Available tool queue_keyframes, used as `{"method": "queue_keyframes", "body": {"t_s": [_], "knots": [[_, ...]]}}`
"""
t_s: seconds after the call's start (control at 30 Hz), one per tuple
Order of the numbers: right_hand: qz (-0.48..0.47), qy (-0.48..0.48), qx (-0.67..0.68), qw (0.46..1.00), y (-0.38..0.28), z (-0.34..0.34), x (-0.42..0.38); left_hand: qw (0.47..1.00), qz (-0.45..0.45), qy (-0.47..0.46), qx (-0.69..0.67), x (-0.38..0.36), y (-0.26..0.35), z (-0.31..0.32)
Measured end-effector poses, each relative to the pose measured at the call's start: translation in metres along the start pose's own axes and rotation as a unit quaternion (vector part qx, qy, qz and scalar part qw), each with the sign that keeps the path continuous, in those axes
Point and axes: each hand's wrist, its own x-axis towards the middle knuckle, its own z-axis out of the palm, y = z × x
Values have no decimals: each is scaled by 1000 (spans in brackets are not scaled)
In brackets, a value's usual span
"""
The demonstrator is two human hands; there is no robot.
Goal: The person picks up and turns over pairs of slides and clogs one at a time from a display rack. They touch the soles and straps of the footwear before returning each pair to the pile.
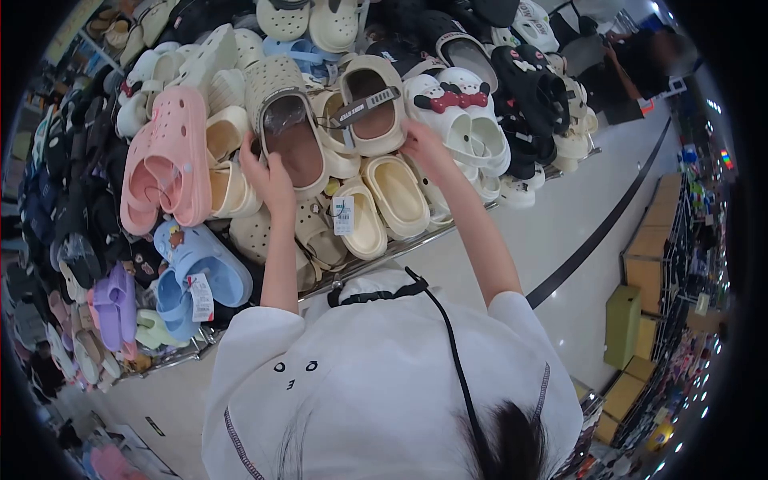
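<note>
My left hand (270,182) grips the lower left side of a beige clog (276,80) with a brown insole, some fingers hidden by its edge. My right hand (422,146) is closed at the right edge of a second beige clog (374,70), fingertips partly hidden. A dark printed strap tag (368,108) lies across that second clog. Just below are cream clogs (398,200), one bearing a white paper price tag (342,216). Left of my left hand stands a pair of pink clogs (178,136); right of my right hand are white clogs with red bows (480,140).
Shoes are heaped on a rack with a metal front rail (384,260). Blue clogs (216,268) and purple slippers (116,300) lie to the left. A person in dark clothes (652,64) is at the far right. A green box seat (622,324) stands across the aisle floor (584,240).
</note>
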Motion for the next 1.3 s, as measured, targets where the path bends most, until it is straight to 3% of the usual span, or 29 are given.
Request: {"method": "queue_keyframes", "body": {"t_s": [0.07, 0.17, 0.3, 0.37, 0.4, 0.5, 0.67, 0.77, 0.87, 0.93, 1.03, 1.17, 1.23, 1.27, 1.3], "knots": [[7, 60, -167, 984, -1, -7, -24, 1000, 15, -2, -21, -3, 8, -3], [-16, -6, -190, 982, -18, -25, -57, 1000, 27, -14, -3, -13, 20, -4], [-77, 22, -182, 980, -45, -69, -83, 998, 50, -4, 38, -30, 31, -4], [-95, 81, -135, 983, -62, -109, -83, 995, 65, 9, 77, -35, 36, -3], [-162, 107, -158, 968, -70, -131, -79, 995, 68, 11, 78, -38, 40, -1], [-217, 273, -213, 913, -111, -196, -66, 977, 116, 89, 153, -53, 58, 18], [-255, 341, -314, 849, -167, -349, 1, 966, 195, 152, 70, -95, 92, 102], [-238, 339, -386, 825, -200, -412, 41, 970, 223, 91, 20, -122, 127, 180], [-144, 197, -437, 866, -227, -438, 69, 981, 174, -80, 4, -139, 154, 252], [-31, 124, -372, 920, -233, -431, 86, 968, 184, -171, 20, -143, 168, 302], [-2, 102, -344, 933, -226, -432, 107, 952, -85, -292, 17, -149, 115, 381], [12, 110, -278, 954, -227, -415, 106, 929, -162, -317, 103, -160, 89, 428], [-22, 121, -252, 960, -227, -406, 96, 885, -285, -346, -122, -161, 78, 437], [-20, 121, -251, 960, -227, -407, 94, 885, -287, -347, -121, -161, 83, 437], [-41, 124, -216, 968, -228, -409, 92, 850, -354, -314, -233, -160, 87, 436]]}}
